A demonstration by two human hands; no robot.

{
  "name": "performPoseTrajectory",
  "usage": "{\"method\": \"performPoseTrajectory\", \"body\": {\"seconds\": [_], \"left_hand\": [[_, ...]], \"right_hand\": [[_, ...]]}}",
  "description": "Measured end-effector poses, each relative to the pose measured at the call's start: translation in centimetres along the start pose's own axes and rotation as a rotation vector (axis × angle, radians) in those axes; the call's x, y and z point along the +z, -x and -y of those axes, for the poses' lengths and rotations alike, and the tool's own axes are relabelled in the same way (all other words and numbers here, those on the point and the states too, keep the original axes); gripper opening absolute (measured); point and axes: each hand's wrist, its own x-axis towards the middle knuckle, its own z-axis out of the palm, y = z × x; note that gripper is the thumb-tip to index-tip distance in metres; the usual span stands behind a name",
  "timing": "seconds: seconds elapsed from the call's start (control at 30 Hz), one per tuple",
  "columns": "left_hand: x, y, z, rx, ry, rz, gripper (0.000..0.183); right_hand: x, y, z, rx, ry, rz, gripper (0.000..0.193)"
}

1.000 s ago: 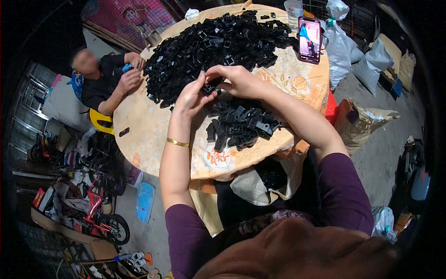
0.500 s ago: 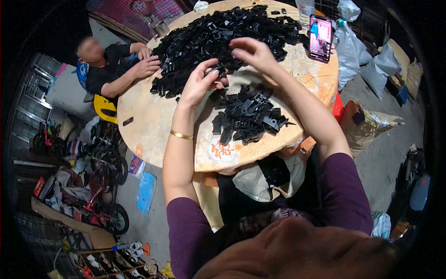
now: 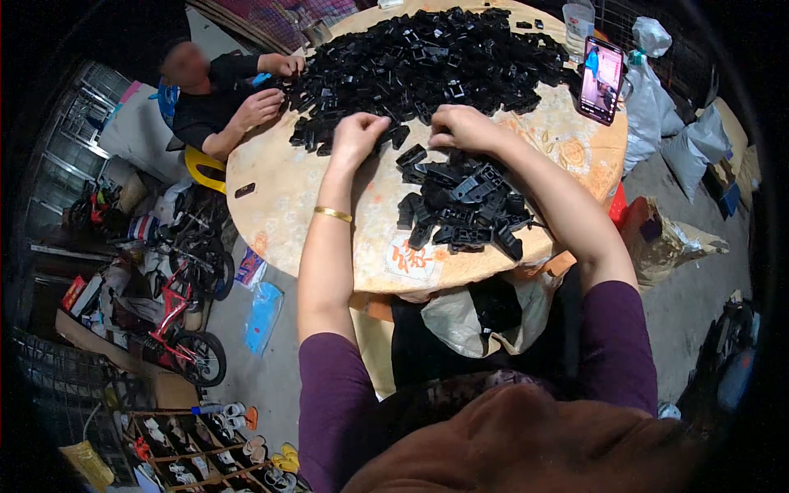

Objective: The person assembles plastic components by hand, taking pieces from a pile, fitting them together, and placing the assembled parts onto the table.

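Observation:
A large heap of black plastic parts (image 3: 427,62) covers the far half of the round table. My left hand (image 3: 359,140) is at the heap's near edge, fingers closed around a black plastic part (image 3: 396,136) that shows past the fingertips. To its right, my right hand (image 3: 464,130) also rests low at the heap's edge, its fingers curled in; whatever they hold is hidden beneath them. Between my forearms lies a smaller pile of black plastic parts (image 3: 468,201), a bit nearer to me than both hands.
A patterned cloth covers the table (image 3: 288,222). Across to the left, another person's hands (image 3: 261,107) touch the heap. A phone (image 3: 601,80) stands upright at the right, near a clear plastic cup (image 3: 579,23). An open pale sack (image 3: 456,319) hangs below the near edge.
Both hands have come down to the heap's near edge from a raised position, and their fingers have closed in. The other person's far hand has shifted over the heap. My view has tilted slightly.

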Motion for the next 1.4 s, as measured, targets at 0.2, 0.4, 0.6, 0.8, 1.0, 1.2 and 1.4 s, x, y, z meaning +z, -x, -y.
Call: {"method": "performPoseTrajectory", "body": {"seconds": [0.2, 0.4, 0.6, 0.8, 1.0, 1.2, 1.4], "left_hand": [[2.8, -0.2, -3.5, 0.278, -0.085, -0.078, 0.022], [6.1, -3.1, -8.4, 0.83, -0.465, 0.163, 0.05], [8.3, -6.2, -9.1, 0.899, -0.542, 0.449, 0.035], [8.3, -3.3, -9.3, 0.578, -0.296, 0.389, 0.023], [7.6, -2.4, -7.7, 0.781, -0.409, 0.027, 0.023], [4.4, 0.9, -7.7, -0.192, 0.883, 0.25, 0.031], [3.3, 4.2, -7.7, -0.225, 1.098, 0.323, 0.023]], "right_hand": [[-0.2, 1.1, -1.0, 0.137, 0.146, -0.147, 0.023], [-3.0, 2.0, -0.3, 0.203, 0.041, 0.131, 0.031], [-5.2, 1.8, -0.9, 0.149, -0.697, 0.275, 0.03], [-6.0, 2.0, -1.4, 0.189, -0.984, -0.146, 0.038], [-5.4, 1.4, -1.3, 0.176, -0.926, -0.353, 0.036], [-5.0, 1.2, 1.4, 0.114, -1.041, -0.456, 0.035], [-2.6, 1.2, 3.0, -0.11, -0.432, -0.436, 0.021]]}}
